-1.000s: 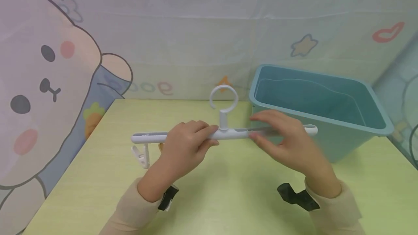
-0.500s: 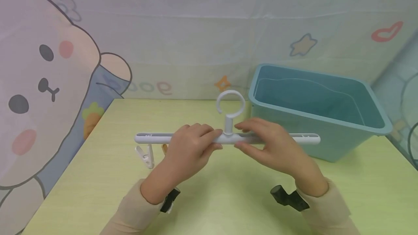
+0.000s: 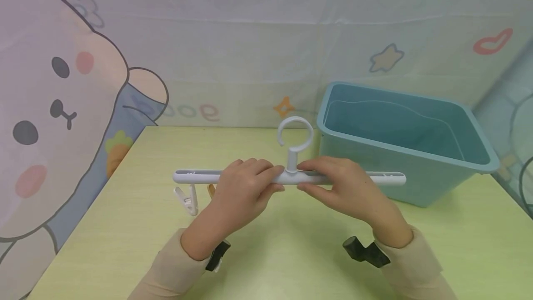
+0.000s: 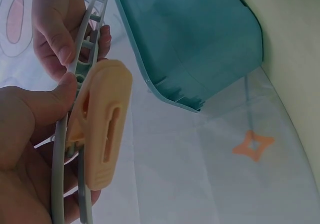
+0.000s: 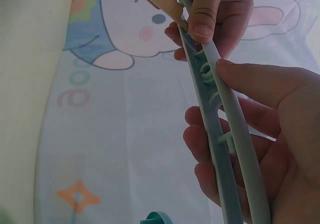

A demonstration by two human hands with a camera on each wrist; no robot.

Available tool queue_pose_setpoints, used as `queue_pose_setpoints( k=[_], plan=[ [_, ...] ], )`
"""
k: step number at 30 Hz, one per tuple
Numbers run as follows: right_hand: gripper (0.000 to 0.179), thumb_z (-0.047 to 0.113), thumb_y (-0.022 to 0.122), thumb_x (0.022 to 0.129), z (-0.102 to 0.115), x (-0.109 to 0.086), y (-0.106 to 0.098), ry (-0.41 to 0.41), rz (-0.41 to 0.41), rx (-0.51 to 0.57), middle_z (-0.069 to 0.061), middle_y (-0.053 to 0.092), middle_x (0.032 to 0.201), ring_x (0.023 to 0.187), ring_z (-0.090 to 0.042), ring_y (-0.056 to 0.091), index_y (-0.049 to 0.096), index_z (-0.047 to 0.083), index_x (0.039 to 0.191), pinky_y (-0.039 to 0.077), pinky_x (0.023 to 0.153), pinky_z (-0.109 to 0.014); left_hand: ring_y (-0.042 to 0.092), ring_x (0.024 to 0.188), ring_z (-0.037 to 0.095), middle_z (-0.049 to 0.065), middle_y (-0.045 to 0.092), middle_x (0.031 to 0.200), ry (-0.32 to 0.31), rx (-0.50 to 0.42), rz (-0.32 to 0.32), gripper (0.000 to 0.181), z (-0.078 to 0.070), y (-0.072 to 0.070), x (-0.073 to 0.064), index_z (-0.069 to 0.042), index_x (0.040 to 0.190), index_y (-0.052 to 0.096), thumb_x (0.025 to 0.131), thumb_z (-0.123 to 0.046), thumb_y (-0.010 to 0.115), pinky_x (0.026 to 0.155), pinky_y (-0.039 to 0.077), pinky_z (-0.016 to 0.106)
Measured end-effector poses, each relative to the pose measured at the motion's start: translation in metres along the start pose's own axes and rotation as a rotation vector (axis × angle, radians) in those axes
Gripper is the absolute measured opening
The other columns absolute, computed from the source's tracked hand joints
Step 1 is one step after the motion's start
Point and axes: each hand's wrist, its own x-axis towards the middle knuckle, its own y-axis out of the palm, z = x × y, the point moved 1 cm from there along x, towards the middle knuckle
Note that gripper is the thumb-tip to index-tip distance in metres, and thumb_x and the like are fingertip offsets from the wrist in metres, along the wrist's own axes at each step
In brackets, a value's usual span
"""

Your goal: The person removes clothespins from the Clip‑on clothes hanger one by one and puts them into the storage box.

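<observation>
A white clip hanger (image 3: 288, 178) is held level above the table, its round hook (image 3: 307, 123) upward. My left hand (image 3: 243, 186) grips the bar just left of the hook stem. Just right of the stem, my right hand (image 3: 347, 186) holds the bar between thumb and fingers; the right wrist view shows those fingers (image 5: 207, 181) round its underside. A white clip (image 3: 188, 200) hangs below the bar's left part. Beside it an orange clip (image 3: 211, 191) is mostly hidden by my left hand; the left wrist view shows this orange clip (image 4: 107, 126) on the bar.
A teal plastic bin (image 3: 410, 152) stands at the right back of the pale green table (image 3: 287, 253). Behind the table hangs a cloth (image 3: 250, 59) printed with cartoon figures. A dark cable (image 3: 525, 184) shows at the far right edge.
My right hand has slid left along the bar to beside the hook stem and closed in on it. The hanger has shifted slightly right and lower; my left hand keeps its hold.
</observation>
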Motion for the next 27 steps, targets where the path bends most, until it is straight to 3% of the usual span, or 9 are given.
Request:
queue_pose_setpoints(
  k=[12, 19, 27],
  plan=[
    [0.023, 0.019, 0.079, 0.078, -0.001, 0.002, 0.007, -0.067, -0.089, -0.072, 0.003, 0.068, 0.085, 0.068, -0.007, 0.060, 0.073, 0.009, 0.099, 0.050, 0.060, -0.026, 0.063, 0.066, 0.016, 0.000, 0.070, 0.083, -0.002, 0.005, -0.013, 0.030, 0.001, -0.003, -0.001, -0.008, 0.097, 0.074, 0.074, -0.025, 0.083, 0.051, 0.038, 0.025],
    [0.028, 0.034, 0.070, 0.088, -0.006, 0.000, 0.003, -0.106, -0.144, -0.126, 0.000, 0.070, 0.085, 0.067, -0.010, 0.063, 0.074, 0.008, 0.097, 0.051, 0.058, -0.028, 0.067, 0.080, 0.019, 0.003, 0.071, 0.094, -0.021, -0.022, -0.005, 0.038, 0.007, -0.009, 0.001, -0.007, 0.107, 0.072, 0.075, -0.026, 0.083, 0.063, 0.048, 0.032],
    [0.048, 0.051, 0.057, 0.093, -0.012, -0.002, -0.012, -0.069, -0.192, -0.152, 0.000, 0.070, 0.084, 0.067, -0.012, 0.063, 0.075, 0.007, 0.095, 0.050, 0.058, -0.031, 0.067, 0.085, 0.026, 0.012, 0.070, 0.101, -0.119, -0.123, -0.124, 0.043, 0.028, -0.029, 0.002, -0.001, 0.111, 0.070, 0.074, -0.016, 0.084, 0.075, 0.047, 0.043]
  ],
)
